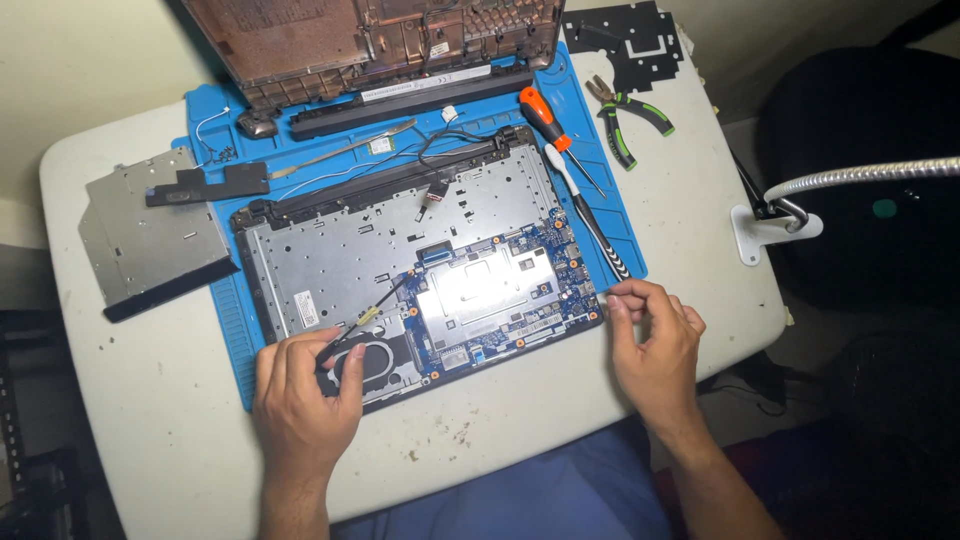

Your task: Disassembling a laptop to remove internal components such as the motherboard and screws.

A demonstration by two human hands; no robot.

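White table (120, 400) carried a blue mat (222, 120), and on that sat an opened laptop base (330, 250) with its blue board (545, 255) showing. Person's left hand (300, 385) rested on the near left corner of the base, fingers curled around a thin black tool (385, 298) that pointed at the middle. Right hand (655, 340) pinched the base's right edge between thumb and fingers. Two screwdrivers (560, 150) and pliers (628, 112) lay far right, a disc drive (145, 235) on the left.
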